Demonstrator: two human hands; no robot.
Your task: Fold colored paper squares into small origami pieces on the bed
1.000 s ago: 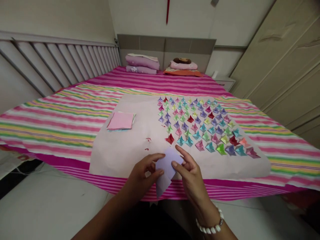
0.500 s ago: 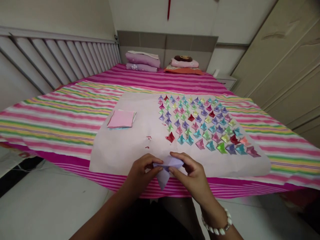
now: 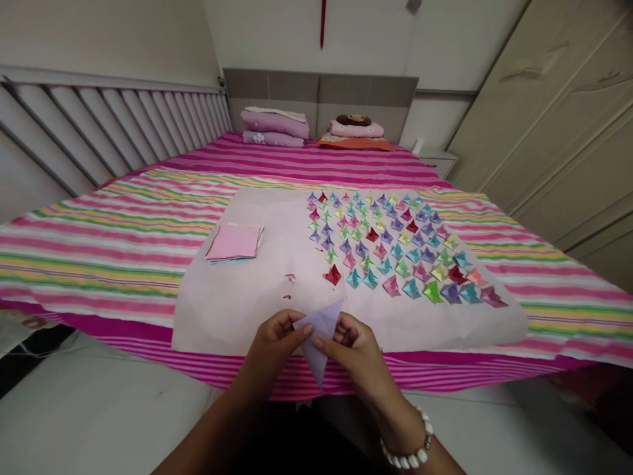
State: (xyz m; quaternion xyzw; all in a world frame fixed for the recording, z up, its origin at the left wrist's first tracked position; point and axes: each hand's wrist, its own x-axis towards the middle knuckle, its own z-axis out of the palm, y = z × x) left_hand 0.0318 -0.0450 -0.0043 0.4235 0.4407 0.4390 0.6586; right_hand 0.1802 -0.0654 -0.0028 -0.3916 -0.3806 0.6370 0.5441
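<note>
A folded sheet of lilac origami paper (image 3: 324,323), now a flat triangular shape with one point hanging down, is held over the near edge of the white sheet (image 3: 217,310). My left hand (image 3: 277,336) pinches its left corner between thumb and fingers. On the right side, my right hand (image 3: 356,346) grips it with the thumb pressed on the front face and the fingers curled behind. Beyond my hands stand several rows of small folded paper pieces in many colours, the red one (image 3: 333,275) among the nearest.
A stack of square paper (image 3: 235,241), pink on top, lies on the left of the sheet. Small red scraps (image 3: 289,278) lie near the middle. Striped cloth (image 3: 119,231) covers the bed around it. Folded bedding (image 3: 274,125) rests by the headboard (image 3: 277,86).
The lilac paper has gone from a partly spread, winged shape to a flatter triangle with a corner pointing up. My right hand has moved left and down, its fingers now curled behind the paper.
</note>
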